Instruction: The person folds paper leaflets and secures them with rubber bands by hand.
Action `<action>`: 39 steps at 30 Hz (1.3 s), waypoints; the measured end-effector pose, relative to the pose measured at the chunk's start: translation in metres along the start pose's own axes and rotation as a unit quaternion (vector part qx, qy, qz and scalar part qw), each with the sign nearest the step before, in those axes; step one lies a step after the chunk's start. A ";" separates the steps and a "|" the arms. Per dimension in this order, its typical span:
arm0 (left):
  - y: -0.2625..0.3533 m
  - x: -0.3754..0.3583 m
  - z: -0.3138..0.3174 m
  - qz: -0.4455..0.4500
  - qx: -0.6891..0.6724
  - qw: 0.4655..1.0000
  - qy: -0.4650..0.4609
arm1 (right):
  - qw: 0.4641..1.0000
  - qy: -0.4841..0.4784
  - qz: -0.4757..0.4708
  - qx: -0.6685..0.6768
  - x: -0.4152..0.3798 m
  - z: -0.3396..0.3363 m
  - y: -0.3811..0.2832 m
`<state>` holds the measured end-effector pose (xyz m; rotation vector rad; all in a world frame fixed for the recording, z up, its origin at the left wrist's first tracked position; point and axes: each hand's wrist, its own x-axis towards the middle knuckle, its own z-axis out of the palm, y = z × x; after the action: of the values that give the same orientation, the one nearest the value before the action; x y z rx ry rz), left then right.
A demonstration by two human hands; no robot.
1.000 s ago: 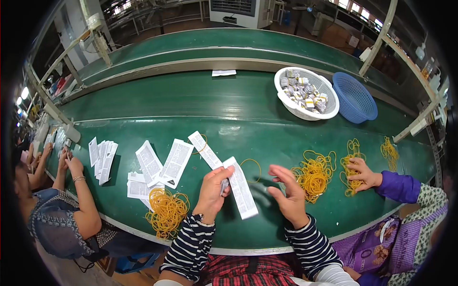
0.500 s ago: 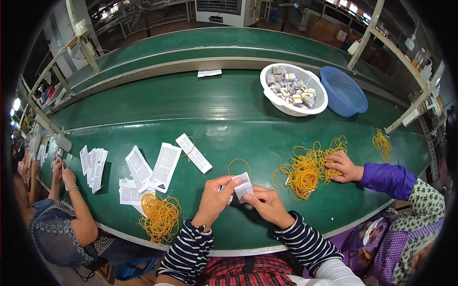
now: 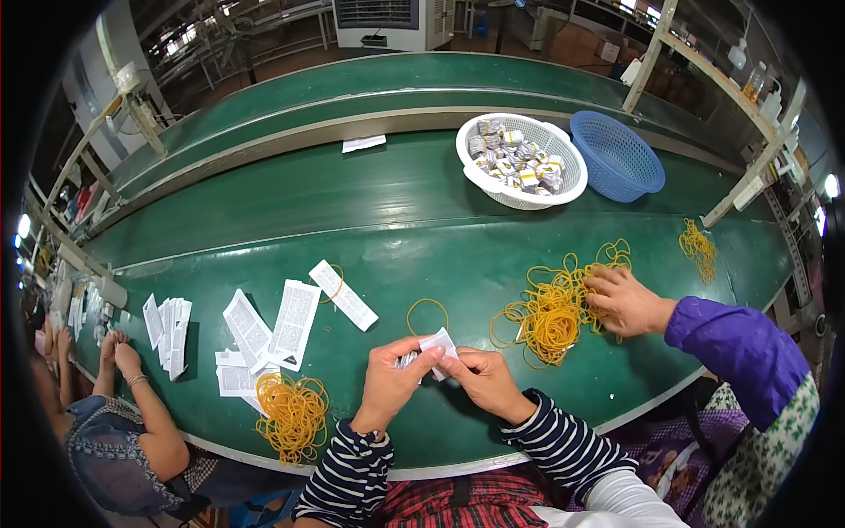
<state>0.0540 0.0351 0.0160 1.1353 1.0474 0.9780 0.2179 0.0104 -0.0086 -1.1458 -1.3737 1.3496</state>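
Observation:
My left hand and my right hand meet over the green belt, both gripping a folded printed leaflet between the fingertips. A single yellow rubber band lies on the belt just beyond the leaflet. Flat leaflets are spread to the left, one long strip angled toward the band. A heap of yellow rubber bands sits near my left elbow at the table's front edge.
A white basket of banded leaflet bundles and a blue basket stand at the back right. A neighbour's hand in a purple sleeve rests on another rubber band pile. Another person's arms work at far left.
The long leaflet held open in my left hand a second ago is now folded small between both hands. My right hand closed in on it. The neighbour's hand moved into the band pile.

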 end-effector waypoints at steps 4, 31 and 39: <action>0.000 0.000 0.001 -0.009 -0.004 1.000 0.006 | 1.000 0.005 -0.012 0.005 0.000 0.001 0.001; -0.011 -0.001 0.007 0.145 0.078 0.977 0.133 | 0.999 -0.014 0.032 0.027 -0.001 -0.001 0.005; -0.012 -0.002 0.013 0.180 0.100 0.968 0.142 | 0.998 -0.012 0.032 0.044 -0.001 -0.001 0.000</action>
<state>0.0673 0.0281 0.0063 1.4125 1.2128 1.3783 0.2194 0.0094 -0.0087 -1.1259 -1.2910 1.4596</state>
